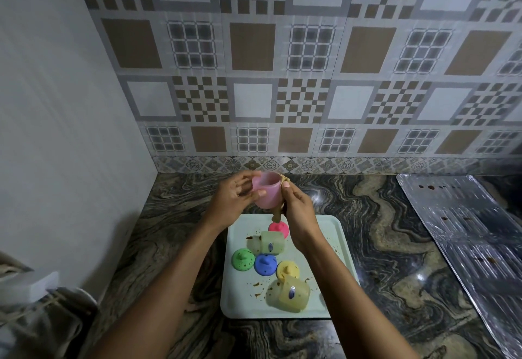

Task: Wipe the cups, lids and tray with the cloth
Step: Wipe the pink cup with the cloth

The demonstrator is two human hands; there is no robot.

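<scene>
My left hand grips a pink cup held above the counter, its mouth facing me. My right hand pinches a tan cloth against the cup's right rim; a tail of the cloth hangs below the hand. Under them a pale tray lies on the counter, flecked with brown spots. On it lie two pale yellow cups on their sides, one near the middle and one at the front, plus pink, green, blue and yellow lids.
The marbled counter meets a patterned tile wall behind and a plain wall on the left. A foil-covered sheet with small brown stains lies at the right. Some cloth and a white object sit at the lower left.
</scene>
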